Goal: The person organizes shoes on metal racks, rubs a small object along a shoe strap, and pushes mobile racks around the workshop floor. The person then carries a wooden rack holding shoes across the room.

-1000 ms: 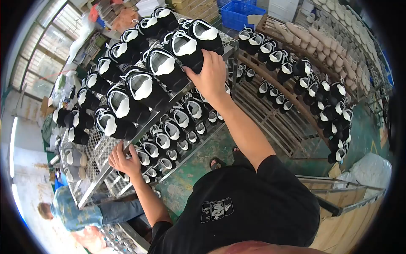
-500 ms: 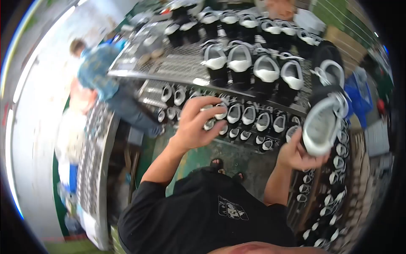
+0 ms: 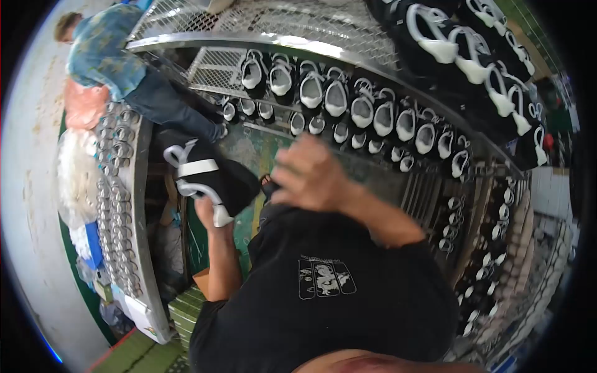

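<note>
Left hand [image 3: 210, 217]: gripped low-cut, white-trimmed black footwear [image 3: 235, 183]; firm support suited it. Right hand [image 3: 310, 175]: hung half-curled, blurred, apparently empty.

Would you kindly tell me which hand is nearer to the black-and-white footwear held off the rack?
The left. The left hand grips the black-and-white footwear at its lower edge; the right hand, blurred, is apart from it, off to its right.

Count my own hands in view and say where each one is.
2: your left hand, partly hidden, grips the black-and-white footwear left of centre; your right hand, motion-blurred, is near the picture's middle, apart from the footwear.
</note>
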Available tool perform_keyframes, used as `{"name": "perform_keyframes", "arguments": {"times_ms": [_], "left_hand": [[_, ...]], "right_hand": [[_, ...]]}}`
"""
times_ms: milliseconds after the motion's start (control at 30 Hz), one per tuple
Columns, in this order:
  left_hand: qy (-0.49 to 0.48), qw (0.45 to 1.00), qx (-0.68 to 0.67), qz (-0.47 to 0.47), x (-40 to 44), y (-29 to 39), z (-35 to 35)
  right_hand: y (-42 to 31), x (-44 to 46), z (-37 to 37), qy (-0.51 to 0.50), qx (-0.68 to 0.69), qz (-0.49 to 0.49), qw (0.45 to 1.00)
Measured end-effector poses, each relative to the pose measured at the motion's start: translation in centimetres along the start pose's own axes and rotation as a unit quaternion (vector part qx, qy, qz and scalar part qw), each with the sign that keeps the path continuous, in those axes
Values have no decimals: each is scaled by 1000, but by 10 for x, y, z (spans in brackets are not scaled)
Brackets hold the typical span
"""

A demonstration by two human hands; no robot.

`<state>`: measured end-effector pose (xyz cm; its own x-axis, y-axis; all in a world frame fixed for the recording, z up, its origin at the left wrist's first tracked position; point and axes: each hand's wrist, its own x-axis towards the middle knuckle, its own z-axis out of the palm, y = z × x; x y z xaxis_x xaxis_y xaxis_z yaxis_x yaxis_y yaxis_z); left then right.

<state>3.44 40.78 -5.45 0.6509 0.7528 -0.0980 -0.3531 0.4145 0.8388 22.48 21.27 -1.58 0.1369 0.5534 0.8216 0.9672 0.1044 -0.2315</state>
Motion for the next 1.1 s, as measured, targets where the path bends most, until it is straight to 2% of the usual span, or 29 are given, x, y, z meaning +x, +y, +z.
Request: {"name": "perform_keyframes", "arguments": {"times_ms": [33,67,100,133,167,233,267,300,333,367,400,433,500,533,567,633,767,833,967,1000,1100], "left_hand": [[-107,989,-102,2,22,7,-45],[-1,997,-79,26,41,26,-46],[-41,989,-142,17,63,42,-67],[-24,987,-159,-11,89,57,-89],[-14,983,-180,-35,119,67,-105],[-97,990,-90,52,164,83,-126],[-51,995,35,73,201,92,-131],[-2,983,143,117,219,99,-134],[-58,995,21,75,252,116,-143],[-129,981,-141,18,281,129,-139],[-135,982,-127,28,312,137,-133],[-142,983,-113,36,344,140,-128],[-142,987,-15,78,406,128,-118],[-147,984,33,97,437,121,-114],[-170,972,111,118,459,111,-104],[-228,968,-26,103,546,74,-137],[-195,980,-6,36,571,40,-87],[-213,977,6,1,588,9,-44],[-241,967,57,-56,608,-28,9],[-240,968,47,-55,599,-10,-22],[-268,959,60,-66,589,-2,-18]], "right_hand": [[24,21,3,-24,-23,23,999],[48,24,5,-6,-62,64,996],[65,48,1,27,-155,64,985],[82,73,-4,59,-246,71,965],[102,92,-5,116,-319,22,940],[115,110,-8,68,-354,82,929],[137,108,-7,66,-408,45,910],[138,102,-6,62,-418,50,905],[137,94,-3,20,-444,94,891],[135,89,-1,-21,-468,139,872],[145,92,-2,10,-467,59,882],[143,93,-1,10,-478,67,876],[139,96,-6,-59,-539,71,838],[148,96,-7,-28,-552,32,833],[145,97,-8,-47,-556,77,826],[156,95,-17,-49,-553,81,828],[192,81,-47,-26,-561,105,821],[209,74,-69,-34,-560,141,816],[254,53,-99,24,-546,231,805],[213,69,-61,26,-537,223,813],[185,70,-52,43,-549,252,796]]}}
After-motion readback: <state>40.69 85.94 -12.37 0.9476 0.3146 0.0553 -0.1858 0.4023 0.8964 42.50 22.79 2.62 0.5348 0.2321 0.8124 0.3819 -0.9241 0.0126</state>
